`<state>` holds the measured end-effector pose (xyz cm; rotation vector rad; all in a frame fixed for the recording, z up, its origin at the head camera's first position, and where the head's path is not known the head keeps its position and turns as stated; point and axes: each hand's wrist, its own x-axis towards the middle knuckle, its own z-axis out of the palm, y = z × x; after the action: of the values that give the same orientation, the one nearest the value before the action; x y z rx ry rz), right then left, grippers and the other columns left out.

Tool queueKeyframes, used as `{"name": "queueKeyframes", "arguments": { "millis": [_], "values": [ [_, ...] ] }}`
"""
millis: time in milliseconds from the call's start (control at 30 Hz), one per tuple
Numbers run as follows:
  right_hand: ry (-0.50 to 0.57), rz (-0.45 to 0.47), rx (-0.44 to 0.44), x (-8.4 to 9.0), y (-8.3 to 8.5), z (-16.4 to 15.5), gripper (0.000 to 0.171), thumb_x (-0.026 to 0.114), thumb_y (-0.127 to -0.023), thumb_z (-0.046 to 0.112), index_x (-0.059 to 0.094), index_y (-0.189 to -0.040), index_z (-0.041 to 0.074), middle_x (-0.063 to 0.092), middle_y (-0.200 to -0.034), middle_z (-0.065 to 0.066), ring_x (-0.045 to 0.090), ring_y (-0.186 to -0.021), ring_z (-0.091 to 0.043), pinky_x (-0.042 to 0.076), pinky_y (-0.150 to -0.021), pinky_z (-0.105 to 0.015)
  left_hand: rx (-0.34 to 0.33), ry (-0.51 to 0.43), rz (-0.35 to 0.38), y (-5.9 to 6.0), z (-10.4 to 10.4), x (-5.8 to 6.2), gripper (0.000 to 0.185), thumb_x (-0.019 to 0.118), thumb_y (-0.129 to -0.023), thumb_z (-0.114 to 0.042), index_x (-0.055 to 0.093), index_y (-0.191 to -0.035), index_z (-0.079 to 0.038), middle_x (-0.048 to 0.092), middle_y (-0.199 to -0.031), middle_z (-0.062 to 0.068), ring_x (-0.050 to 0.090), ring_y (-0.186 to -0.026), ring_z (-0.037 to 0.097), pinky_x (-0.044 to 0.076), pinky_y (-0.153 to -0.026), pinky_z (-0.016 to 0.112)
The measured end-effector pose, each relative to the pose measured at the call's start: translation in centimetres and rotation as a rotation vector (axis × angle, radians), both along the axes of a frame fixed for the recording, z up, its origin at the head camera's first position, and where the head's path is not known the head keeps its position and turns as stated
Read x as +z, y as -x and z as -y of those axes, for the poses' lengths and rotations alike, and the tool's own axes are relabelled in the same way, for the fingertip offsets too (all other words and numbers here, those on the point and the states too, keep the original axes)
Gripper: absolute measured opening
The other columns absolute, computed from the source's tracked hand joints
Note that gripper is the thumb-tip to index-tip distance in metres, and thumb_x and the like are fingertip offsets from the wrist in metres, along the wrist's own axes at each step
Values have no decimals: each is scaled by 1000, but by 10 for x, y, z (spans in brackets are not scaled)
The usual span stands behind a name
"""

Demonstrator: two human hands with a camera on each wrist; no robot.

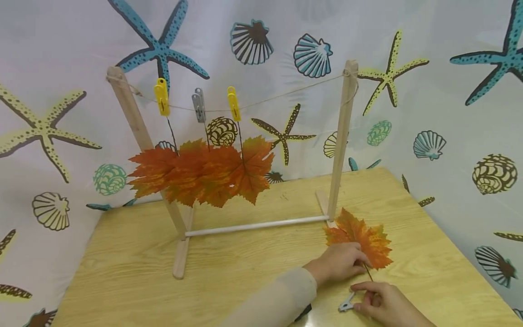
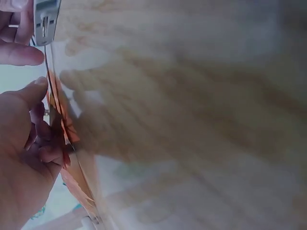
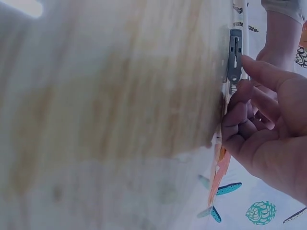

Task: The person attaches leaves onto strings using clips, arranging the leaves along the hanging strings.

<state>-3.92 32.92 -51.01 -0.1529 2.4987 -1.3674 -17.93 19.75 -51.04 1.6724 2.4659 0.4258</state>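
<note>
On the table near its right side lies an orange maple leaf [image 1: 369, 238] with a thin dark stem. My left hand [image 1: 341, 262] holds it by the base of the stem, fingers curled there. Close by, my right hand [image 1: 386, 303] pinches a grey clothespin [image 1: 346, 304] between thumb and forefinger, beside the stem's free end. In the right wrist view the clothespin [image 3: 235, 55] stands just past my thumb tip. The left wrist view has the clothespin [image 2: 46, 21] near the stem [image 2: 47, 64], with my left thumb alongside.
A wooden stand [image 1: 343, 145] carries a string [image 1: 282, 96] between its posts. Two yellow clothespins [image 1: 162, 97] and a grey one [image 1: 199, 105] hold orange leaves [image 1: 204, 175] there. A white rod [image 1: 257, 225] joins the feet. A small black object [image 1: 303, 312] lies by my left sleeve.
</note>
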Motion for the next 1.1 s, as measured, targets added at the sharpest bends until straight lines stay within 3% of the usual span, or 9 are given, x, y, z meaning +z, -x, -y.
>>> {"name": "queueKeyframes", "arguments": {
  "millis": [200, 400, 633, 800, 900, 1100],
  "values": [
    [11, 32, 1, 1, 3, 3, 47, 75, -90, 26, 64, -125, -3, 61, -79, -1, 54, -63, -3, 47, -56, -22, -42, 99, -128, -2, 0, 4, 21, 64, -97, -39, 73, -116, -41, 58, -93, -18, 48, -73, -7, 37, -59, 9],
    [18, -7, 29, 0, 7, 9, 41, 77, -88, 23, 67, -118, -2, 62, -78, 0, 55, -65, -2, 49, -58, -22, -60, 88, -186, 0, 3, 4, 17, 64, -95, -41, 76, -107, -43, 58, -94, -20, 49, -75, -8, 37, -59, 8],
    [24, 8, 72, -3, 12, 14, 39, 76, -89, 23, 68, -117, -3, 63, -81, 0, 56, -67, -2, 51, -60, -23, -146, 64, -251, 5, 7, 1, 15, 62, -96, -39, 77, -98, -38, 55, -95, -17, 49, -77, -8, 40, -64, 7],
    [8, -2, -1, -2, 8, 16, 37, 79, -86, 30, 72, -110, 2, 65, -80, 1, 57, -65, -3, 51, -59, -23, -162, 26, -216, 8, 14, 1, 15, 60, -98, -35, 75, -94, -34, 55, -98, -18, 50, -81, -8, 41, -69, 6],
    [-1, -61, -49, 2, 3, 14, 32, 78, -86, 32, 73, -105, 7, 64, -80, 3, 56, -63, -3, 49, -57, -24, -187, 0, -172, 10, 18, 3, 13, 61, -99, -32, 73, -97, -32, 60, -103, -19, 55, -88, -10, 42, -75, 5],
    [15, -157, -39, 11, -5, 5, 18, 76, -89, 29, 74, -101, 16, 63, -82, 7, 55, -63, -2, 48, -54, -24, -218, -6, -132, 14, 26, 7, 11, 59, -101, -30, 70, -105, -31, 64, -108, -21, 57, -93, -13, 42, -79, 4]
  ]
}}
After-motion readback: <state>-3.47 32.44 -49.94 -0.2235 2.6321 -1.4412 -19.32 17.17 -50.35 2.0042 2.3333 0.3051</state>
